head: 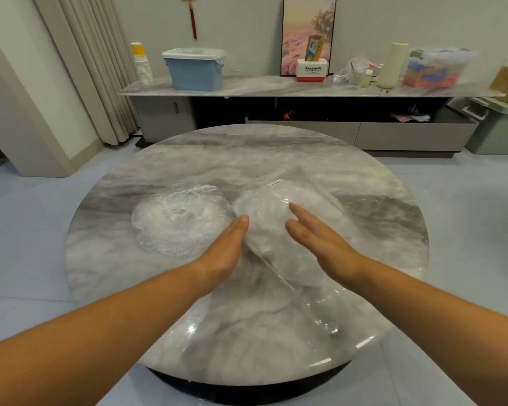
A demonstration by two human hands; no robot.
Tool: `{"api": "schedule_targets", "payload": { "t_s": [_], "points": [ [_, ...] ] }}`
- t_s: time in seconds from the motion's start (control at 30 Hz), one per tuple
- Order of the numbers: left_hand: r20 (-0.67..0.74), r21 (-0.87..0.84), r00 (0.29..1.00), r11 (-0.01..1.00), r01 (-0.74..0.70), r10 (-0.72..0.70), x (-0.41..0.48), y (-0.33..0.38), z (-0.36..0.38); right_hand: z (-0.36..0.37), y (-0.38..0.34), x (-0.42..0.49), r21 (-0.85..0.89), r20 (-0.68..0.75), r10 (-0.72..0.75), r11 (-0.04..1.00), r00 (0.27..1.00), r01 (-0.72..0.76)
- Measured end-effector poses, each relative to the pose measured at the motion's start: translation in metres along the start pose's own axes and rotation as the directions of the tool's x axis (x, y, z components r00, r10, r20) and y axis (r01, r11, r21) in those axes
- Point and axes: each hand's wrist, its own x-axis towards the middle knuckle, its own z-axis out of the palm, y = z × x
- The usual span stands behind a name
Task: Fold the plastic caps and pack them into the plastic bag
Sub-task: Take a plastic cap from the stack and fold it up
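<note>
A clear plastic bag [279,218] lies across the middle of the round marble table [106,247], with whitish folded caps showing inside it. My left hand [225,249] rests flat against the bag's left side, fingers straight and together. Flat on the bag's right side lies my right hand [320,238], fingers pointing away from me. Neither hand grips anything. To the left of the bag a loose clear plastic cap [178,219] lies spread in a crinkled round shape, apart from both hands.
Behind the table runs a low marble sideboard [247,87] with a blue lidded bin [195,68], stacked paper cups [143,63], a Panasonic box [311,70], a cream bottle [392,65] and a framed picture [308,27]. A grey-green storage box [499,127] stands at the right.
</note>
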Motion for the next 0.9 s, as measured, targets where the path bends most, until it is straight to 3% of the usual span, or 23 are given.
{"api": "schedule_targets", "payload": {
  "t_s": [0.17,0.37,0.6,0.7,0.8,0.9],
  "points": [
    [0.019,-0.035,1.000,0.999,-0.013,0.014,0.001,0.005,0.003,0.005,0.004,0.007,-0.163,0.052,-0.004,0.987,0.999,0.013],
    [0.064,-0.078,0.998,0.997,-0.007,0.012,0.010,0.011,0.006,-0.007,0.017,-0.008,-0.353,-0.068,-0.111,0.932,0.992,0.080],
    [0.111,-0.134,0.993,0.991,-0.027,0.042,0.023,0.015,0.021,-0.017,0.022,-0.037,-0.317,-0.211,-0.095,0.948,0.973,0.023],
    [0.106,-0.085,0.992,0.995,-0.058,0.067,0.021,0.012,0.019,-0.017,0.018,-0.052,-0.301,-0.239,-0.066,0.954,0.969,-0.009],
    [0.012,0.036,0.996,0.995,-0.094,0.093,0.015,0.008,0.007,-0.013,0.010,-0.070,-0.373,-0.304,-0.054,0.926,0.951,-0.067],
    [-0.105,0.291,0.978,0.946,-0.143,0.180,0.006,0.001,-0.014,-0.011,-0.001,-0.079,-0.472,-0.465,-0.241,0.882,0.852,-0.009]
  ]
}}
